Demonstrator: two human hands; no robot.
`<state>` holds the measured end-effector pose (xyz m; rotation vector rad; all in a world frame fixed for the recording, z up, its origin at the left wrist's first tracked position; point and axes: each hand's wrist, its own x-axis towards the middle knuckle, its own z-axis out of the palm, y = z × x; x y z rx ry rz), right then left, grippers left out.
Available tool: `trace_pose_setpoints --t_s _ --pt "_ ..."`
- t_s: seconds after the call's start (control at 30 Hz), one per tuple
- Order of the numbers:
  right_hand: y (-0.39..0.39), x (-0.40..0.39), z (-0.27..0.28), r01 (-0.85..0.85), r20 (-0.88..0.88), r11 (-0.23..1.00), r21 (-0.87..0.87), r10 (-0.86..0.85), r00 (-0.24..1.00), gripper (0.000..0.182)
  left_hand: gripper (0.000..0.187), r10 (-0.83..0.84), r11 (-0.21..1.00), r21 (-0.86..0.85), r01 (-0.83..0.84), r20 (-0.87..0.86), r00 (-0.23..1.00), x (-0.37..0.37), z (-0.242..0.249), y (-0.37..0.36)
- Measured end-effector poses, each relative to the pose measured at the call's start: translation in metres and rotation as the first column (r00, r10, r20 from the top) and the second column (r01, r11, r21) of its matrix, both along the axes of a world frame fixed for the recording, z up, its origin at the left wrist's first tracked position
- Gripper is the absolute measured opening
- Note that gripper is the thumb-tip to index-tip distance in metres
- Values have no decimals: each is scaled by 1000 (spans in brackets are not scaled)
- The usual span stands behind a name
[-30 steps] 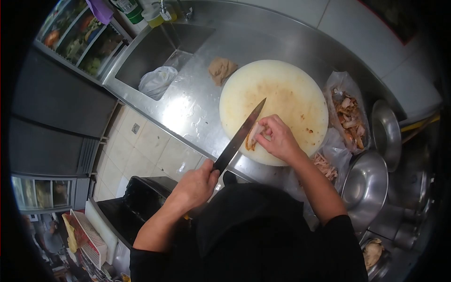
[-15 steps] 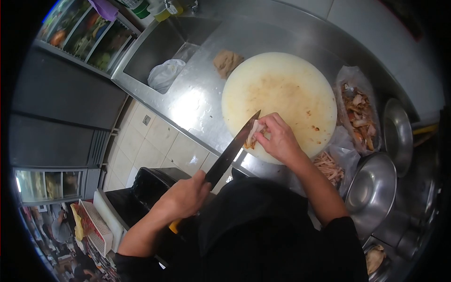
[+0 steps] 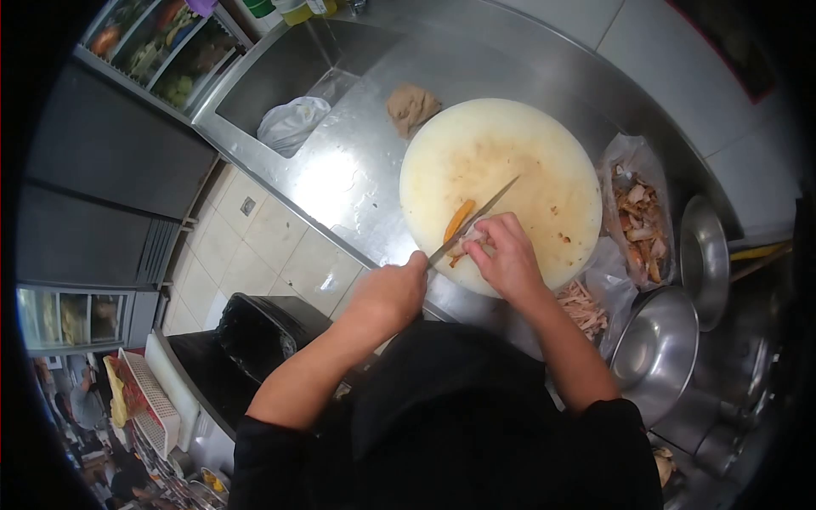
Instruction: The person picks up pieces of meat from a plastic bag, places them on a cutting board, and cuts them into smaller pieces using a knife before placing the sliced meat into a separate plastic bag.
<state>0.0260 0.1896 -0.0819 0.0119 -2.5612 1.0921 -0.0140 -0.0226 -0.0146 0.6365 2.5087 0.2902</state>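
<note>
My left hand (image 3: 389, 296) is wrapped round the handle of a long kitchen knife (image 3: 495, 200). The blade lies across the near left part of the round white cutting board (image 3: 544, 144), pointing away to the right. Fingers of my right hand (image 3: 510, 262) pinch a small piece of pale cooked meat (image 3: 470, 240) against the board, right beside the blade. On the blade's left side rests an orange-brown strip (image 3: 459, 220), perhaps skin. My right fingers partly hide the meat.
Right of the board are a bag of browned meat scraps (image 3: 642, 221), a bag of pale meat strips (image 3: 583, 308) and metal bowls (image 3: 654, 348). A brown crumpled cloth (image 3: 411, 109) lies at the back left. A sink (image 3: 280, 93) and black bin (image 3: 263, 327) are leftward.
My left hand has moved forward and right, bringing the knife over the board and against the meat. An orange-brown strip now shows left of the blade. My right hand stays on the meat.
</note>
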Motion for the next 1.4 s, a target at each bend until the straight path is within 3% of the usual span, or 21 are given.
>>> trace_pose_setpoints --t_s 0.1,0.2,0.3,0.4,0.5,0.63,0.73,0.9,1.0,1.17,1.23,1.27,1.3,1.4 --pt "2 3 7 6 5 1000 -20 -6 1000 27 26 -1 997 71 17 -217 976 -4 8 -1" --pt "8 2 15 56 145 997 -48 -48 988 24 24 44 984 178 5 -269 962 -10 20 -15" --pt "11 -11 18 52 -33 993 106 -48 998 23 24 115 970 234 -68 -193 974 -12 20 -33" --pt "11 -34 26 -150 14 971 183 150 989 21 26 200 962 200 -185 -55 978 -10 12 -43" --pt "9 -62 18 -200 312 962 184 136 940 23 29 224 960 167 -223 13 974 -8 -4 -47" --pt "19 -76 19 -23 416 1000 -19 29 909 18 31 282 943 147 -298 119 952 -9 -8 -49" --pt "36 -71 23 91 490 972 -219 28 871 17 30 253 946 195 -259 56 966 -7 -15 -51" --pt "72 -49 26 265 484 768 -583 66 873 16 28 301 915 237 -327 139 943 -8 -28 -54" --pt "99 -30 32 299 395 702 -646 -26 918 19 27 269 919 270 -287 101 958 -6 -29 -56" --pt "190 12 41 526 384 697 -488 -370 846 23 26 280 913 270 -305 128 951 -6 -31 -53" --pt "239 33 31 635 289 749 -188 -576 765 26 26 298 908 271 -320 121 947 -4 -30 -54" --pt "237 43 38 692 106 701 173 -712 694 27 26 290 916 256 -309 110 951 -4 -31 -55" --pt "222 49 52 703 -124 522 483 -754 646 28 26 290 923 235 -305 98 952 -5 -32 -54" --pt "170 45 82 247 168 856 454 -354 920 34 27 262 937 234 -257 13 965 -3 -34 -53"
